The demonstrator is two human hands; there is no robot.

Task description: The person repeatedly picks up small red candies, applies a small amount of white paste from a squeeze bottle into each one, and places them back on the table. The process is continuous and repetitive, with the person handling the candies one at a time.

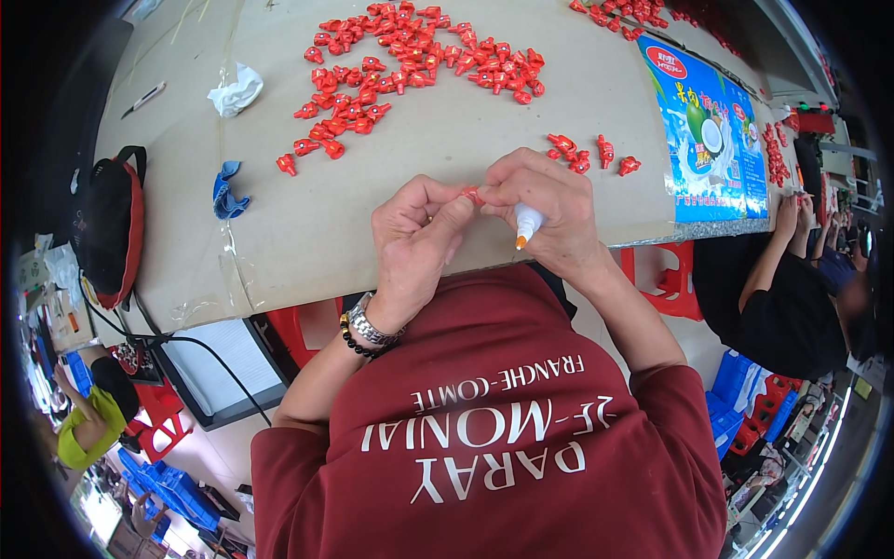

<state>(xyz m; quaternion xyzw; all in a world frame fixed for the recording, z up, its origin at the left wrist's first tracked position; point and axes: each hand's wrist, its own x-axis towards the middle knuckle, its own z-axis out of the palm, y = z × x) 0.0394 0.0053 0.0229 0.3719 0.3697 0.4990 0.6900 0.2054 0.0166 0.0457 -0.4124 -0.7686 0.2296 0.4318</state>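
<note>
Over the table's near edge, the fingertips of my left hand (414, 244) pinch a small red plastic piece (472, 196), mostly covered by the fingers. Closed beside it, my right hand (556, 210) has its thumb and forefinger at the same piece. A white marker pen (528, 222) with an orange tip is tucked in the right hand, tip pointing down toward my shirt. Several similar red pieces (579, 160) lie just beyond the right hand. Farther off, a large loose pile of red pieces (410, 65) spreads over the tabletop (307, 224).
A blue printed sheet (705, 135) lies on the right of the table. On the left are a crumpled white tissue (235, 90), a blue scrap (228, 191), a pen (144, 99) and a dark red-black bag (116, 228). A person in black (792, 298) sits at the right.
</note>
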